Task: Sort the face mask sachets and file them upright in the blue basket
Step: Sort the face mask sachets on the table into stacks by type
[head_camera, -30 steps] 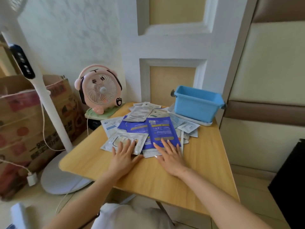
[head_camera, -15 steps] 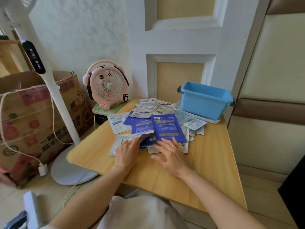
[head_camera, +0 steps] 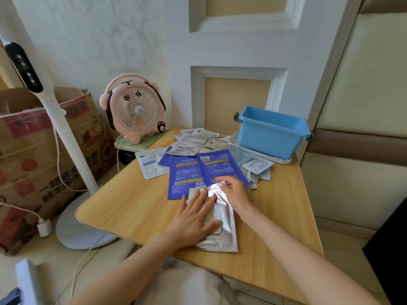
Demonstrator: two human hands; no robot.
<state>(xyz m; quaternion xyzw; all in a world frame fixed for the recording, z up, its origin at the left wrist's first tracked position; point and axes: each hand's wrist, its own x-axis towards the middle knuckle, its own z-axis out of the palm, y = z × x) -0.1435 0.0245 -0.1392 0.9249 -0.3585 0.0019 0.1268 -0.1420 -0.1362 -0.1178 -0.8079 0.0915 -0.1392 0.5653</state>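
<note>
A silver face mask sachet point(head_camera: 226, 225) lies near the front edge of the wooden table point(head_camera: 136, 205). My left hand point(head_camera: 193, 219) presses flat on it with fingers spread. My right hand point(head_camera: 236, 193) pinches its far top corner. Behind them lies a loose pile of sachets: two dark blue sachets point(head_camera: 198, 170) on top, white and silver sachets point(head_camera: 187, 144) further back and to the sides. The blue basket point(head_camera: 272, 132) stands at the table's back right on a white tray; its inside is hidden from here.
A pink desk fan point(head_camera: 134, 111) stands at the table's back left corner. A white floor fan pole point(head_camera: 57, 106) and its round base stand left of the table, beside a cardboard box point(head_camera: 28, 150). A wall panel runs along the right.
The silver sachet has been drawn out of the pile toward the front edge. My left hand went with it and lies on it; my right hand moved onto its far corner.
</note>
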